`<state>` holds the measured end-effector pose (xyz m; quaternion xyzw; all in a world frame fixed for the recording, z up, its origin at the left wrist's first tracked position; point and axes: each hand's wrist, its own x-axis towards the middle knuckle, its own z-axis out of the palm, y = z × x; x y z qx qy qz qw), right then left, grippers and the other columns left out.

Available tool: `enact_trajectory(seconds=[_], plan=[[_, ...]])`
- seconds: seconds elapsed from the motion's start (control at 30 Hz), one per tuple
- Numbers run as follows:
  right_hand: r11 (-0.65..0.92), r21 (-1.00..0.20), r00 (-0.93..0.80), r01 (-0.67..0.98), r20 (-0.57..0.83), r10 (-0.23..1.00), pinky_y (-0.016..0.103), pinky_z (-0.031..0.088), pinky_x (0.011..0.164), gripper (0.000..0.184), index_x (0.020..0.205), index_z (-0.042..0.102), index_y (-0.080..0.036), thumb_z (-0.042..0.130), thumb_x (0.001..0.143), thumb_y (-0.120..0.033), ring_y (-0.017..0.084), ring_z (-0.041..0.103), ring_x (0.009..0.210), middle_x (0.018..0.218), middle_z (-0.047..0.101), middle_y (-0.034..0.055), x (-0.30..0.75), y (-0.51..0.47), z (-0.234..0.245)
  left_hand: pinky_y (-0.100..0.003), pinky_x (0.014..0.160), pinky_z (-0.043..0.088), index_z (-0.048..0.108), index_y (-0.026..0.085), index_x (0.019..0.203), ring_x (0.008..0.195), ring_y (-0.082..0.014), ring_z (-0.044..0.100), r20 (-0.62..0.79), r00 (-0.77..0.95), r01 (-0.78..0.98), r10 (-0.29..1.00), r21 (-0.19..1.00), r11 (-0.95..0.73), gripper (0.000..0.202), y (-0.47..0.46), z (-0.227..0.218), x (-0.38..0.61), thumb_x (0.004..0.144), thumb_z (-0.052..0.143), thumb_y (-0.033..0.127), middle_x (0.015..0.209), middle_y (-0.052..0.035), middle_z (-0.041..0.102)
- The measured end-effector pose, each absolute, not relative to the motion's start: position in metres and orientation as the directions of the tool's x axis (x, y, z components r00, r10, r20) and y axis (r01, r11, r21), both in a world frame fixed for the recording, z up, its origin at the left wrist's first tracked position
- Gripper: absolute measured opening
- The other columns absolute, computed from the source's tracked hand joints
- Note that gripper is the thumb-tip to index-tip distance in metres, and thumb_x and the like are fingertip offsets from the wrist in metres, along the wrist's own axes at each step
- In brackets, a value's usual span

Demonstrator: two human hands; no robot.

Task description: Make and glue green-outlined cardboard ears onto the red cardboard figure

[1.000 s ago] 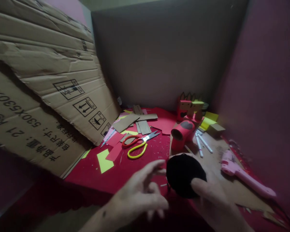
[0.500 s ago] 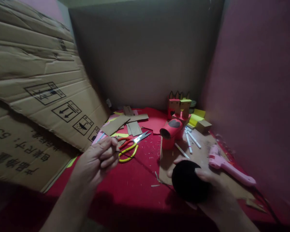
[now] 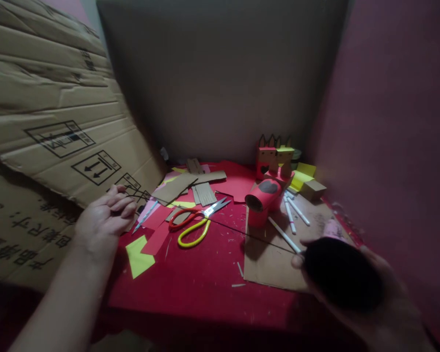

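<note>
Black yarn (image 3: pixel 242 231) stretches across the table between my two hands. My left hand (image 3: pixel 112 212), at the left before the cardboard box, is closed with its end pinched in the fingers. At the lower right, my right hand (image 3: pixel 388 288) grips a round black ball of yarn (image 3: pixel 342 274), which hides most of the fingers. Below the strand lie scissors (image 3: pixel 201 222) with one red and one yellow handle, their blades apart. A red paper-covered tube figure (image 3: pixel 262 198) with a dark heart stands behind the strand.
A large cardboard box (image 3: pixel 58 107) leans in from the left. Cardboard and paper scraps (image 3: pixel 176 188) litter the red table (image 3: pixel 190 288). White sticks (image 3: pixel 289 215) rest on a cardboard sheet (image 3: pixel 264 274). A pink glue gun (image 3: pixel 333 230) is partly hidden behind the yarn ball.
My left hand has moved left and up, and my right hand has moved right with the yarn ball. The strand between them is longer and taut.
</note>
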<state>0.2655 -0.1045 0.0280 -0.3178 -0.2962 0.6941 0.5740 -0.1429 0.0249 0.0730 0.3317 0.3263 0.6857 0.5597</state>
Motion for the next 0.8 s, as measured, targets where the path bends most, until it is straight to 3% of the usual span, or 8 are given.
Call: enact_trajectory(seconds=[0.17,0.23,0.37,0.47,0.5,0.6,0.67,0.8], plan=[[-0.129,-0.826,0.088,-0.549,-0.21,0.974,0.032,0.053,0.05,0.026,0.086,0.07,-0.024,0.075,0.064,-0.038,0.026,0.069,0.067,0.079,0.073,0.0061,0.259,-0.096,0.034,-0.018,0.046,0.045,0.058,0.012,0.094,0.056,-0.0076,0.055,0.156,-0.27,-0.601,0.95,0.744,-0.293,0.013,0.037,0.065,-0.157,0.09,0.055,0.024,0.078,0.0009,0.058],[-0.122,-0.909,0.094,-0.398,-0.173,0.98,0.035,0.055,0.058,0.037,0.096,0.065,-0.027,0.078,0.062,-0.034,0.023,0.068,0.069,0.084,0.071,0.0027,0.242,-0.09,0.034,-0.02,0.049,0.048,0.058,0.012,0.097,0.06,-0.0087,0.056,0.171,-0.256,-0.596,0.952,0.747,-0.294,0.015,0.037,0.07,-0.154,0.09,0.054,0.025,0.083,-0.0006,0.059],[0.051,-0.995,-0.049,0.089,0.047,0.998,0.036,0.056,0.07,0.043,0.117,0.052,-0.028,0.066,0.077,-0.035,0.022,0.067,0.078,0.094,0.068,0.0041,0.198,-0.072,0.036,-0.018,0.046,0.046,0.058,0.011,0.097,0.056,-0.0076,0.055,0.205,-0.171,-0.54,0.964,0.799,-0.266,0.015,0.031,0.086,-0.14,0.09,0.055,0.025,0.08,0.0005,0.059],[0.383,-0.735,-0.157,0.56,0.36,0.92,0.042,0.055,0.078,0.044,0.125,0.049,-0.026,0.06,0.082,-0.027,0.025,0.063,0.095,0.11,0.063,0.0094,0.167,-0.055,0.031,-0.013,0.036,0.037,0.059,0.011,0.095,0.04,-0.0033,0.043,0.214,-0.093,-0.479,0.972,0.847,-0.232,0.012,0.022,0.094,-0.124,0.092,0.052,0.02,0.059,0.0064,0.05],[0.438,-0.658,-0.193,0.612,0.413,0.89,0.046,0.052,0.083,0.048,0.126,0.049,-0.023,0.062,0.08,-0.022,0.029,0.059,0.105,0.119,0.058,0.0127,0.159,-0.049,0.027,-0.012,0.034,0.034,0.061,0.01,0.092,0.036,-0.0036,0.041,0.213,-0.072,-0.464,0.974,0.858,-0.222,0.012,0.018,0.095,-0.118,0.091,0.051,0.017,0.048,0.0078,0.043],[0.515,-0.552,-0.24,0.656,0.495,0.835,0.06,0.041,0.091,0.05,0.124,0.056,-0.016,0.058,0.075,-0.005,0.04,0.044,0.12,0.131,0.049,0.0196,0.139,-0.038,0.015,-0.012,0.033,0.036,0.064,0.011,0.092,0.037,-0.0058,0.046,0.143,0.061,-0.413,0.988,0.905,-0.105,0.016,0.004,0.092,-0.1,0.089,0.051,0.019,0.048,0.0024,0.051],[0.552,-0.506,-0.247,0.663,0.548,0.799,0.062,0.034,0.094,0.047,0.124,0.057,-0.013,0.05,0.078,-0.002,0.04,0.042,0.12,0.132,0.049,0.0203,0.13,-0.037,0.014,-0.014,0.03,0.037,0.065,0.012,0.094,0.035,-0.008,0.048,0.087,0.159,-0.385,0.983,0.923,-0.02,0.018,-0.005,0.089,-0.089,0.088,0.053,0.023,0.051,-0.0007,0.057],[0.634,-0.506,-0.239,0.585,0.64,0.73,0.047,0.033,0.103,0.046,0.131,0.048,-0.009,0.046,0.085,-0.008,0.028,0.042,0.121,0.133,0.048,0.0163,0.115,-0.043,0.036,-0.015,0.03,0.04,0.066,0.012,0.094,0.035,-0.0084,0.049,0.009,0.326,-0.376,0.945,0.919,0.121,0.021,-0.019,0.082,-0.07,0.085,0.057,0.028,0.055,-0.003,0.061]])
